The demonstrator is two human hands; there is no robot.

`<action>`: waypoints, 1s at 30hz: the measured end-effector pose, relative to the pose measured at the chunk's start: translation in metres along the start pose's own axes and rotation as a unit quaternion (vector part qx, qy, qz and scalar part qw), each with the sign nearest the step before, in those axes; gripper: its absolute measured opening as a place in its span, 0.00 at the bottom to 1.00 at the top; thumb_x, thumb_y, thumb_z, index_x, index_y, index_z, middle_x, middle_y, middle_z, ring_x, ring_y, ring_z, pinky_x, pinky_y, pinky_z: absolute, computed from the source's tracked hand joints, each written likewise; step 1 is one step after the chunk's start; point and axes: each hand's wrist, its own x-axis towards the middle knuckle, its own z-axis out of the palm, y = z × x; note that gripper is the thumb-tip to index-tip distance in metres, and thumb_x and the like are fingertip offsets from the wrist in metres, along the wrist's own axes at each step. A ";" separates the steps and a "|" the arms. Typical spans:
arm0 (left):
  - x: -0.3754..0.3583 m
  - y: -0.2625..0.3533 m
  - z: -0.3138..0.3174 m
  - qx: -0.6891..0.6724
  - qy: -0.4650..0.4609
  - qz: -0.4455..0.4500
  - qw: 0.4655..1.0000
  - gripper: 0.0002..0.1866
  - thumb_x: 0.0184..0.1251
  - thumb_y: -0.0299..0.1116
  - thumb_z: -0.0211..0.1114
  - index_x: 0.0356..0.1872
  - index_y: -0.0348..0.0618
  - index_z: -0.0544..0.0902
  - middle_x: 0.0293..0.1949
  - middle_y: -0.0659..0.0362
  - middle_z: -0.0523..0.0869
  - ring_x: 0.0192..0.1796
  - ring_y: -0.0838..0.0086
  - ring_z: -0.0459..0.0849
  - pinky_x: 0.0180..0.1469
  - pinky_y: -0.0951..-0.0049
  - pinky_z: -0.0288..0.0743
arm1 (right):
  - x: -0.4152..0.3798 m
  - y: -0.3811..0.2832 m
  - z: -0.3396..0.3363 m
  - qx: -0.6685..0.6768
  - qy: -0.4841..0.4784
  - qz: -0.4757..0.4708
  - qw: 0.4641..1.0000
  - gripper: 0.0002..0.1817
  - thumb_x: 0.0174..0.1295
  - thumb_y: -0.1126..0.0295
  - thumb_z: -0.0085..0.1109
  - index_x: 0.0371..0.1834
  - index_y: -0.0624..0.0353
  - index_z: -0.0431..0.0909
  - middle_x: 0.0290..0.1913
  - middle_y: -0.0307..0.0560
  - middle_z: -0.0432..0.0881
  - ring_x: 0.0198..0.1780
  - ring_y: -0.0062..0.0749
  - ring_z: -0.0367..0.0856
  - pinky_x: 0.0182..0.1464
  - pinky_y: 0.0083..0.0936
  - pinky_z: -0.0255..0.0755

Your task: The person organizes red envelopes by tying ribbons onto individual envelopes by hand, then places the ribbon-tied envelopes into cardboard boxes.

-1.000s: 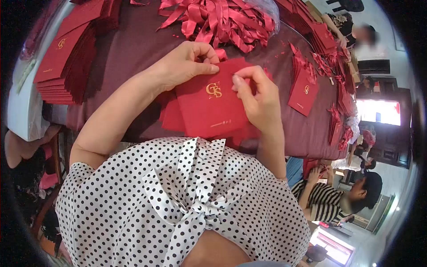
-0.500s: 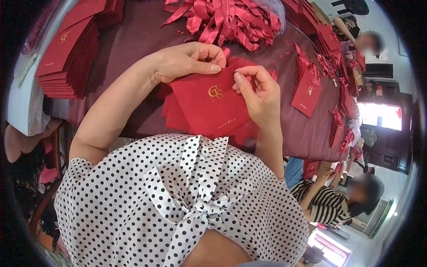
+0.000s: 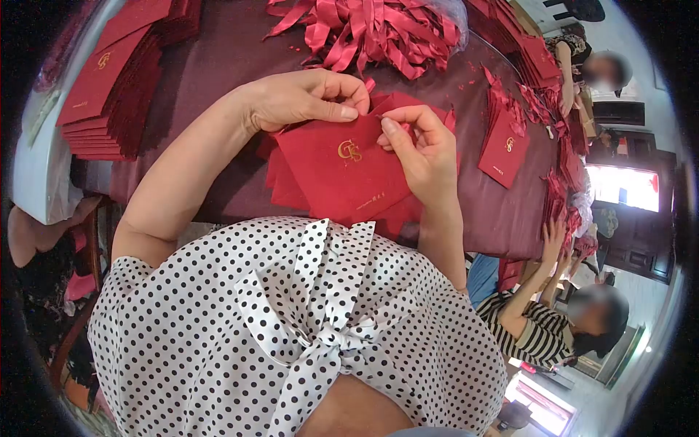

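A flat red gift bag (image 3: 349, 178) with a gold monogram and a small line of gold print lies tilted before me, close to my chest. My left hand (image 3: 320, 98) is closed in a pinch at its top edge. At the same edge, my right hand (image 3: 426, 149) has thumb and forefinger pressed together on a tiny dark bit I cannot make out, the other fingers curled. A short piece of pink-red ribbon (image 3: 370, 85) shows just past my left fingertips. More red bags (image 3: 286, 188) lie under this one, partly covered.
Loose red satin ribbons (image 3: 364, 36) form a heap at the far side. A stack of red bags (image 3: 109, 95) stands left; ribboned bags (image 3: 504, 149) lie right on the dark red tablecloth (image 3: 218, 175). A person in a striped top (image 3: 535, 331) sits at the right.
My hands hold nearly the same place at the bag's top edge, and the bag has shifted slightly left. The striped-top person's hands have reached toward the ribboned bags.
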 end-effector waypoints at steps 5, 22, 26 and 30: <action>0.002 -0.001 0.007 0.021 0.028 0.005 0.999 0.08 0.66 0.32 0.60 0.41 0.41 0.76 0.36 0.69 0.76 0.41 0.89 0.71 0.47 0.86 0.66 | -0.001 0.006 -0.002 -0.004 -0.001 -0.005 1.000 0.05 0.61 0.73 0.59 0.35 0.64 0.76 0.27 0.40 0.81 0.29 0.18 0.79 0.33 0.16 0.72; 0.005 -0.010 0.003 0.080 0.053 0.006 0.995 0.08 0.66 0.35 0.61 0.37 0.43 0.75 0.33 0.71 0.73 0.36 0.90 0.67 0.39 0.87 0.62 | -0.007 0.014 -0.004 -0.032 -0.003 -0.023 0.999 0.05 0.57 0.74 0.60 0.34 0.64 0.78 0.29 0.41 0.81 0.32 0.20 0.77 0.36 0.19 0.70; 0.005 -0.006 0.008 0.120 0.072 0.026 0.990 0.06 0.65 0.32 0.61 0.34 0.42 0.74 0.31 0.71 0.73 0.36 0.89 0.68 0.39 0.86 0.63 | -0.006 0.008 -0.002 -0.079 0.003 -0.011 0.997 0.04 0.56 0.75 0.60 0.32 0.64 0.78 0.30 0.44 0.81 0.33 0.25 0.79 0.36 0.21 0.71; 0.004 -0.003 0.014 0.236 0.119 0.079 0.961 0.06 0.62 0.29 0.61 0.31 0.39 0.74 0.29 0.68 0.74 0.37 0.85 0.69 0.40 0.81 0.64 | -0.006 0.005 0.000 -0.122 0.021 -0.034 0.992 0.04 0.55 0.75 0.60 0.31 0.63 0.77 0.29 0.48 0.80 0.30 0.33 0.79 0.34 0.25 0.70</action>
